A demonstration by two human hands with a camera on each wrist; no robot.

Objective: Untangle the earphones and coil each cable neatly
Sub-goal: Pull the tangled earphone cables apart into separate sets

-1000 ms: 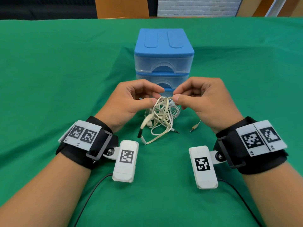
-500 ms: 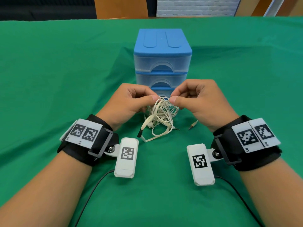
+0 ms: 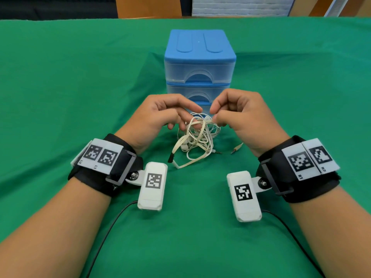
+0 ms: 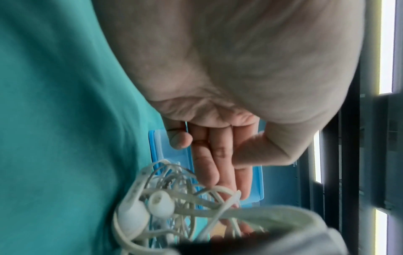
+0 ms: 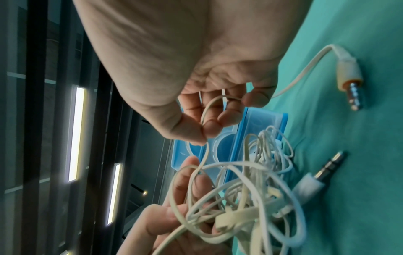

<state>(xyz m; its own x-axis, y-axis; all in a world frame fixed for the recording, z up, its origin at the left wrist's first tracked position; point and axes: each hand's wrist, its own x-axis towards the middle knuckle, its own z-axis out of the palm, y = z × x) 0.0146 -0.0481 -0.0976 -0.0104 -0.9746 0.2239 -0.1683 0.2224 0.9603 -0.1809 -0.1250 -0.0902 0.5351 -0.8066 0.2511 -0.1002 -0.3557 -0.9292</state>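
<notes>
A tangle of white and cream earphone cables (image 3: 197, 137) rests on the green cloth between my hands. My right hand (image 3: 239, 115) pinches one thin strand (image 5: 203, 120) between thumb and forefinger at the top of the tangle. The fingers of my left hand (image 3: 160, 115) are nearly straight and reach into the loops from the left; several strands drape over its fingertips (image 4: 220, 182). Two white earbuds (image 4: 161, 204) hang low in the tangle. Two jack plugs lie on the cloth, one silver (image 3: 217, 152) and one gold-tinted (image 3: 236, 148). A black-tipped cable end (image 3: 171, 157) trails at front left.
A blue-topped, clear plastic drawer unit (image 3: 199, 63) stands just behind the hands and tangle. The green cloth (image 3: 60, 97) covers the whole table. Black leads (image 3: 112, 223) run from the wrist cameras toward the table's front edge.
My left hand has let go of its pinch and spread its fingers into the tangle. The right hand keeps its pinch, and the tangle has sagged lower.
</notes>
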